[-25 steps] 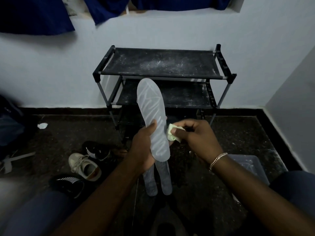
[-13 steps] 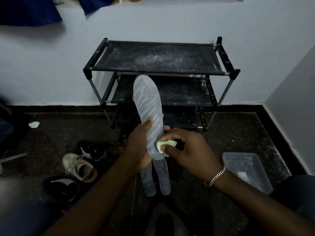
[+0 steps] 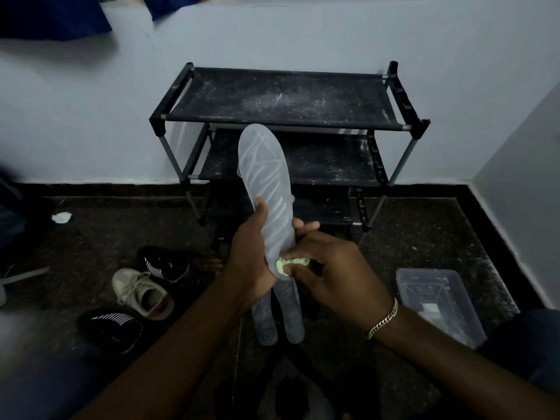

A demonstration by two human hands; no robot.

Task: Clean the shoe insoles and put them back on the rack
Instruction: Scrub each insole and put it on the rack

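My left hand point(image 3: 250, 253) grips a pale grey insole point(image 3: 266, 183) by its lower half and holds it upright, toe end up, in front of the black shoe rack point(image 3: 281, 100). Streaks run down the insole's face. My right hand point(image 3: 330, 268) pinches a small light-green cloth point(image 3: 292, 263) and presses it against the insole's heel end. Two more insoles point(image 3: 280, 316) lie side by side on the dark floor just below my hands, partly hidden by them.
Three shoes lie at the left: a black striped one point(image 3: 163, 263), a beige sneaker point(image 3: 142, 294) and another black one point(image 3: 112, 328). A clear plastic tub point(image 3: 439, 304) stands on the floor at the right. The rack's dusty shelves hold nothing. A crumpled white scrap point(image 3: 62, 217) lies far left.
My right hand has slid the green cloth down the insole, from beside its middle to the heel end. The view has tilted slightly, bringing the plastic tub fully into sight.
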